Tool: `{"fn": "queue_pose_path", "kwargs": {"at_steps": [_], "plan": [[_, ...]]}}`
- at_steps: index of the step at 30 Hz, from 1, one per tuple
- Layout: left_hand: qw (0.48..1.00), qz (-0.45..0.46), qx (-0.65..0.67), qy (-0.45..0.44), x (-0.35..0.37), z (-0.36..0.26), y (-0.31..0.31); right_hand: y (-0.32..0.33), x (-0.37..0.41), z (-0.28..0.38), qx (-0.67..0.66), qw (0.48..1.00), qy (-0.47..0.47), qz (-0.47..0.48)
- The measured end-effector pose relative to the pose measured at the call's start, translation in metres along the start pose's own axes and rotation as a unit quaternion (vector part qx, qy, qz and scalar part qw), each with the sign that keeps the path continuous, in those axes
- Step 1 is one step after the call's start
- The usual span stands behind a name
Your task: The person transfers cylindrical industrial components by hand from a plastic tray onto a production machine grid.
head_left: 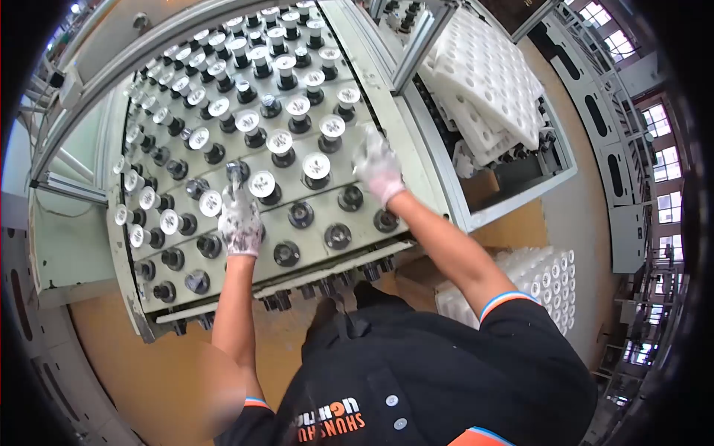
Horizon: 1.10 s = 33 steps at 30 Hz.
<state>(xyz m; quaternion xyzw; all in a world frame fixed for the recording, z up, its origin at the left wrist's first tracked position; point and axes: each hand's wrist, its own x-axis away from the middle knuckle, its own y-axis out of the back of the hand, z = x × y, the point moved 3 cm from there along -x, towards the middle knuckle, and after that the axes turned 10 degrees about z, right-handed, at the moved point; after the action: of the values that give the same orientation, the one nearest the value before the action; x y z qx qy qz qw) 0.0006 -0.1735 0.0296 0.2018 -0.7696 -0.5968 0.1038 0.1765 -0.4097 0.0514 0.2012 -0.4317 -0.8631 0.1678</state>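
Observation:
My left hand (242, 222), in a white glove blotched with dark stains, reaches over the front left of the machine bed. Its fingers come together at a dark round holder (236, 171); what sits between the fingertips is hidden. Just left of that glove is a white round-topped lamp part (210, 203), and another lamp part (262, 184) stands to its right. My right hand (378, 169), also gloved, hovers by the bed's right edge with fingers stretched out and slightly blurred. Nearest to it is a lamp part with a white disc top (316, 167).
Rows of similar parts in black holders cover the pale green bed (279, 212); front holders such as this one (338, 236) have no disc. Perforated white foam trays (483, 74) lie stacked at right. Packed white pieces (547, 282) stand low right. A metal frame (422, 46) rises beside the bed.

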Motion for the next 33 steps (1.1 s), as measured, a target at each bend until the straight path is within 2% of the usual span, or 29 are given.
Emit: {"fn": "queue_pose_path", "kwargs": {"at_steps": [1, 2, 3, 6, 7, 10, 12, 14, 15, 16, 17, 18, 20, 21, 22, 24, 25, 26, 28, 29, 30, 31, 32, 33], "plan": [[0.999, 0.022, -0.021, 0.014, -0.001, -0.004, -0.003, 0.004, -0.006, -0.009, 0.053, 0.999, 0.005, 0.008], [1.000, -0.015, 0.005, 0.008, 0.001, -0.005, -0.001, 0.009, -0.020, -0.015, 0.103, 0.995, 0.013, 0.008], [1.000, -0.013, 0.002, 0.007, -0.001, -0.005, -0.002, 0.009, -0.030, -0.018, 0.149, 0.989, 0.021, 0.006], [0.999, 0.023, -0.011, 0.042, -0.003, -0.006, -0.001, -0.015, -0.047, -0.024, 0.190, 0.968, 0.005, 0.163], [0.999, 0.010, -0.013, 0.035, -0.003, -0.006, 0.000, -0.022, -0.046, -0.021, 0.215, 0.961, 0.018, 0.171], [0.999, 0.010, 0.004, 0.041, -0.002, -0.008, 0.002, -0.049, -0.048, -0.032, 0.260, 0.948, -0.023, 0.183], [0.999, 0.017, -0.013, 0.050, 0.000, -0.001, -0.005, -0.057, -0.046, -0.030, 0.258, 0.938, -0.043, 0.228], [0.997, 0.040, -0.006, 0.065, -0.004, -0.005, -0.003, -0.028, -0.043, -0.012, 0.244, 0.939, -0.047, 0.239], [0.999, 0.019, -0.014, 0.048, -0.004, -0.002, -0.006, -0.029, -0.045, -0.015, 0.260, 0.937, -0.036, 0.232], [0.999, 0.012, -0.022, 0.044, -0.004, -0.001, -0.007, -0.023, -0.038, -0.019, 0.188, 0.969, -0.029, 0.155], [0.999, -0.024, -0.037, -0.005, -0.002, 0.015, -0.021, -0.014, -0.028, -0.021, 0.146, 0.986, -0.055, 0.062], [0.999, 0.007, -0.043, -0.008, -0.001, 0.030, -0.035, -0.002, -0.012, -0.023, 0.109, 0.990, -0.085, -0.038], [0.997, 0.020, -0.053, -0.050, -0.003, 0.035, -0.036, 0.019, 0.038, -0.043, -0.145, 0.978, -0.081, -0.124], [0.996, -0.023, -0.043, -0.078, 0.001, 0.028, -0.024, 0.039, 0.072, -0.044, -0.073, 0.984, -0.049, -0.156], [0.992, -0.076, -0.021, -0.099, 0.008, 0.015, -0.011, 0.057, 0.109, -0.051, -0.150, 0.973, -0.107, -0.135], [0.978, -0.164, 0.030, -0.123, 0.035, -0.025, 0.020, 0.088, 0.183, -0.074, -0.146, 0.961, -0.155, -0.176], [0.974, -0.166, 0.072, -0.136, 0.052, -0.046, 0.023, 0.104, 0.219, -0.087, -0.116, 0.956, -0.150, -0.222], [0.970, -0.138, 0.121, -0.157, 0.066, -0.067, 0.021, 0.120, 0.253, -0.100, -0.087, 0.952, -0.142, -0.258], [0.921, 0.002, 0.309, -0.238, 0.078, -0.109, -0.013, 0.157, 0.324, -0.121, -0.047, 0.931, -0.237, -0.273], [0.894, 0.068, 0.352, -0.270, 0.081, -0.123, -0.045, 0.171, 0.360, -0.132, -0.096, 0.903, -0.261, -0.327], [0.879, 0.185, 0.366, -0.243, 0.103, -0.176, -0.033, 0.186, 0.395, -0.141, -0.144, 0.871, -0.280, -0.378], [0.809, 0.265, 0.467, -0.238, 0.122, -0.217, -0.046, 0.209, 0.426, -0.143, -0.136, 0.851, -0.297, -0.410], [0.755, 0.367, 0.498, -0.215, 0.142, -0.260, -0.043, 0.231, 0.457, -0.145, -0.129, 0.832, -0.315, -0.438], [0.764, 0.375, 0.394, -0.347, 0.155, -0.299, -0.051, 0.239, 0.497, -0.164, -0.126, 0.814, -0.346, -0.449]]}}
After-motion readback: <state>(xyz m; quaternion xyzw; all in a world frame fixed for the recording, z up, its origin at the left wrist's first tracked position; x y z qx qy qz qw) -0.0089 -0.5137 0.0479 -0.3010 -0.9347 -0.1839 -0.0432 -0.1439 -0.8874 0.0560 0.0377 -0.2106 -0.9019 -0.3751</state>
